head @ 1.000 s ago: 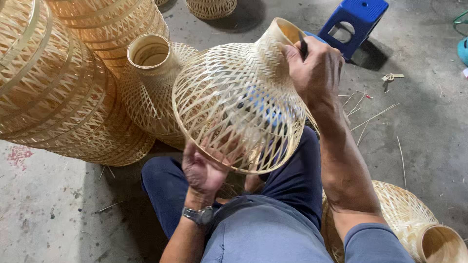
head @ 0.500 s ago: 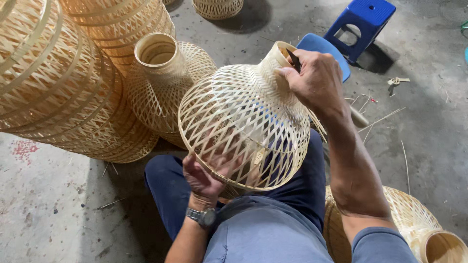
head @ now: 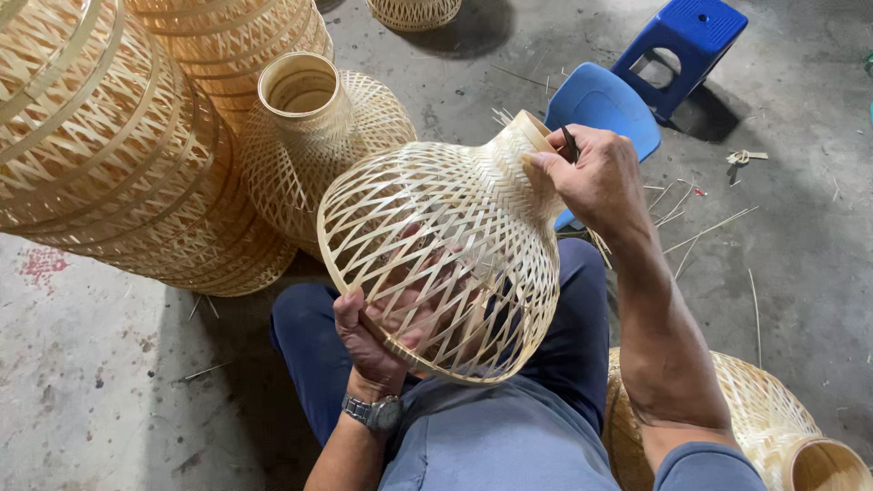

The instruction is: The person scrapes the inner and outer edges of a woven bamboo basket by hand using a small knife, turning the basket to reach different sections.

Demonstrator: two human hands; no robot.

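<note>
A bell-shaped woven bamboo lampshade rests tilted over my lap, its narrow neck pointing up and to the right. My left hand reaches inside the wide open mouth and grips the rim from below. My right hand is closed on the neck's rim, with a thin dark tool sticking out between the fingers. I wear a grey wristwatch on the left wrist.
A finished lampshade stands just behind, beside large stacked woven shades. Another shade lies at my right hip. A blue plastic stool and a blue seat sit on the concrete floor among bamboo strips.
The lampshade has tipped lower and further right, neck now near the blue seat. My right hand followed the neck; my left hand stayed inside the mouth.
</note>
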